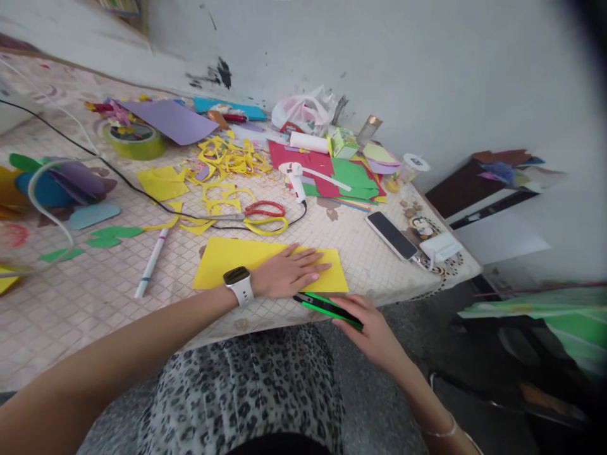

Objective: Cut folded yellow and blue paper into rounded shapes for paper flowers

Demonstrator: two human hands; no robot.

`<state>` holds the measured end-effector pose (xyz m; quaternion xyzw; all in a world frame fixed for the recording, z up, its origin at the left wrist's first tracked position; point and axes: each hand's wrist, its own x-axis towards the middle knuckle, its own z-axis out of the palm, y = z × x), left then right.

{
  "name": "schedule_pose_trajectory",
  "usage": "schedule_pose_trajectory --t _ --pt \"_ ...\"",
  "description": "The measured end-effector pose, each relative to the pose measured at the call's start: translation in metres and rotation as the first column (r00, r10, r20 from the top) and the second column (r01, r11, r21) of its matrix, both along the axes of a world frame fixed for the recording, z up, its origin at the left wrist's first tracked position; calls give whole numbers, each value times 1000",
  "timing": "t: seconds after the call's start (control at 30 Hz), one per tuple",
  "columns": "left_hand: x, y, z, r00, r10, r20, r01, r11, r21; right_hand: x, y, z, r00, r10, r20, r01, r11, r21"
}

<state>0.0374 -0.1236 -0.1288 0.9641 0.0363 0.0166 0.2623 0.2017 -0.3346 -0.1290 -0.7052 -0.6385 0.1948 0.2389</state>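
Note:
A yellow sheet of paper (227,256) lies on the patterned tablecloth near the table's front edge. Flat on top of it rests my left hand (289,272), fingers spread, with a white-strapped watch on the wrist. Gripped in my right hand (367,325) is a green and black stapler (327,306), its far end at the sheet's front edge, close to my left hand. Whether the stapler's jaws enclose the paper I cannot tell. Behind the sheet lie scissors (265,218) with red and yellow handles.
Left of the sheet is a marker (152,262) beside green paper leaves (114,235). Yellow scraps (227,158) and a glue gun (294,180) with a black cord lie farther back. A phone (391,235) and a white charger (441,248) sit at the right edge. Green tape (135,145) stands back left.

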Motion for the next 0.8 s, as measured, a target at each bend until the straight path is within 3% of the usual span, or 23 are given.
schedule_pose_trajectory --t 0.33,0.4,0.47,0.57,0.7,0.8 --pt "-3 8 12 998 56 38 -48 982 -184 -6 4 2 999 -5 -35 5 1000 -1" --pt "-14 14 15 993 61 97 -49 991 -122 -4 4 0 999 -6 -51 6 1000 1" --pt "-32 21 16 989 -3 146 -1 1000 27 -3 3 -3 998 -15 -65 15 1000 2" --pt "-65 31 13 990 -102 96 83 979 185 -1 4 -5 996 -11 -94 11 1000 0" --pt "-97 34 7 992 -122 33 111 963 246 3 8 -2 990 5 -139 -9 999 -33" --pt "-96 27 3 995 -100 19 92 963 255 12 8 4 990 -4 -141 -5 998 -64"
